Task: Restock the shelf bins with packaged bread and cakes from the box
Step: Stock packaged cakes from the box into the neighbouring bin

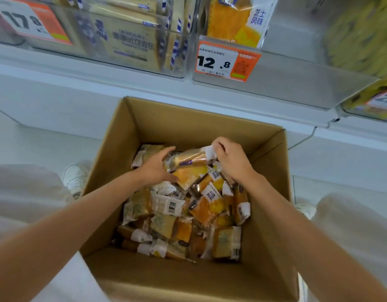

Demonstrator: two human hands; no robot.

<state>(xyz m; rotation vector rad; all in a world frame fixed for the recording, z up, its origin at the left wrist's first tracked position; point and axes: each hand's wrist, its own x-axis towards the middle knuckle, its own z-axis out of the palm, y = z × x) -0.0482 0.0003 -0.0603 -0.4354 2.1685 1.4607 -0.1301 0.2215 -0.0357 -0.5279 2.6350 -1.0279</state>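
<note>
An open cardboard box [210, 125] stands on the floor below the shelf, holding several small packaged breads and cakes [183, 214] in yellow, orange and white wrappers. Both my hands are inside it at the far end. My left hand [155, 167] curls round one end of a wrapped cake with a purple label [188, 160]. My right hand [231, 160] pinches the white crimped end of the same packet. Above, clear shelf bins hold stock: one with sliced-bread packs [131, 42], one with an orange cheese-flavour pack [234, 16].
Price tags reading 12.8 [225, 62] and 17.8 [31, 20] hang on the bin fronts. A bin with yellow packs [362, 33] sits at the right. White shelf ledge [57, 68] runs above the box. My white shoe [75, 177] stands left of the box.
</note>
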